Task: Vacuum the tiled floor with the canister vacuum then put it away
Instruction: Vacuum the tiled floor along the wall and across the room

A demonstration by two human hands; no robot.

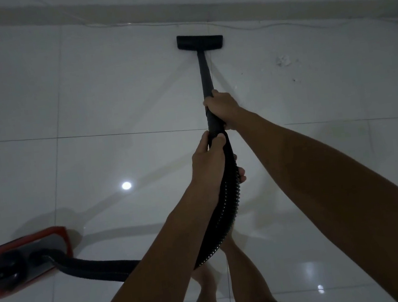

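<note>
Near the foot of the wall, the black floor nozzle (200,41) of the vacuum lies flat on the glossy white tiled floor (83,90), just short of the pale skirting (275,10) and of a thin cord (265,26) that trails along it. From the nozzle a straight black wand (205,74) runs back toward the camera and into both hands. The right hand (222,107) is wrapped tightly around the wand at its upper end, fingers closed over the tube. The left hand (210,159) sits just behind it, closed around the point where the wand meets the ribbed black hose (224,213), with the thumb lying across the top of the cuff. Both forearms reach out from the bottom of the view. The hose hangs down from the left hand, passes behind the left forearm, then runs along the tiles to the left, where it joins the red and grey canister (22,260) resting on the floor at the lower left edge. Bare legs and a foot (204,274) show below the arms, standing on the tiles. Round ceiling lights are reflected in the floor as bright spots (126,185), and a few small dark specks and a pale smudge (283,60) mark the tiles to the right of the wand.
</note>
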